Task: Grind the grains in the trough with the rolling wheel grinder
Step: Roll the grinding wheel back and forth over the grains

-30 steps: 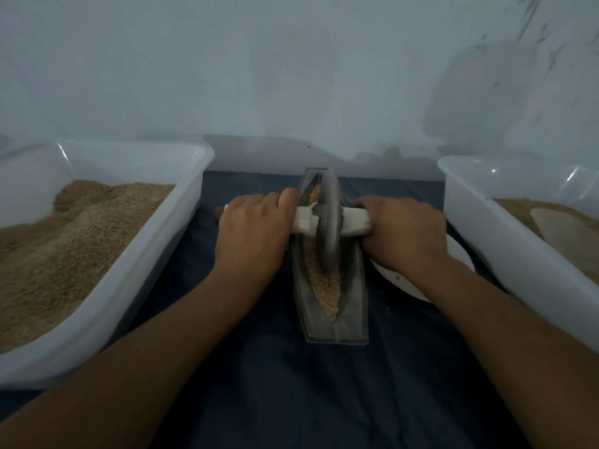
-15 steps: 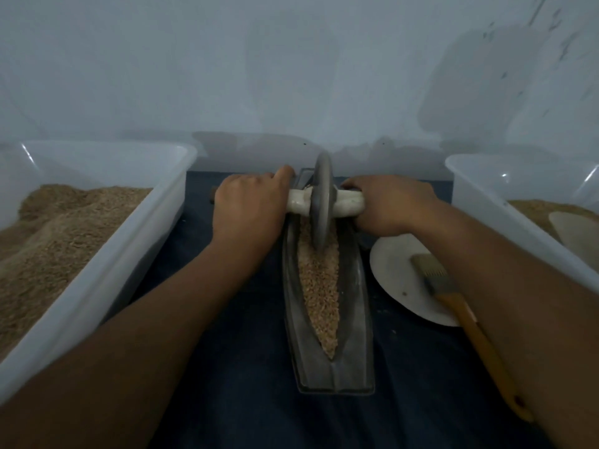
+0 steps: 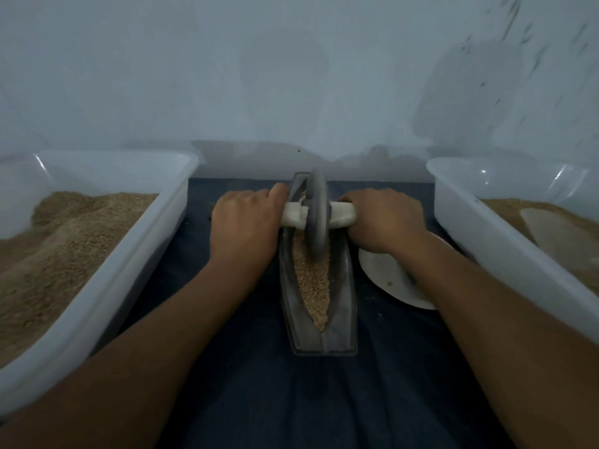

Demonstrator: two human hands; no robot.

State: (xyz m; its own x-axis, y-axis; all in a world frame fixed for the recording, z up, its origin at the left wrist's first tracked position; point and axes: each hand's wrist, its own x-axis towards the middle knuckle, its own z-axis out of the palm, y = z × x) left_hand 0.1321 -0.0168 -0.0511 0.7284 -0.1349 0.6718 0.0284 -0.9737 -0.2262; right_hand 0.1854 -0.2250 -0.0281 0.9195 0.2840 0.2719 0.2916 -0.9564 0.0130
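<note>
A narrow grey boat-shaped trough [image 3: 343, 296] lies lengthwise on the dark cloth, holding a strip of tan grains [image 3: 312, 283]. The grey rolling wheel [image 3: 317, 212] stands upright in the trough's far half, on a white axle handle [image 3: 293, 217] that runs left to right through it. My left hand [image 3: 243, 228] grips the handle's left end and my right hand [image 3: 385, 218] grips its right end, fingers curled over it. The wheel hides the grains under it.
A translucent tub [image 3: 107, 270] heaped with tan grain stands on the left. Another tub [image 3: 486, 247] on the right holds grain and a pale scoop [image 3: 560, 234]. A white plate [image 3: 389, 280] lies beside the trough under my right forearm. A pale wall rises close behind.
The wheel rolled from the trough's middle to its far end, then came back slightly toward me. The brush seen on the plate half a second ago is now hidden by my right forearm.
</note>
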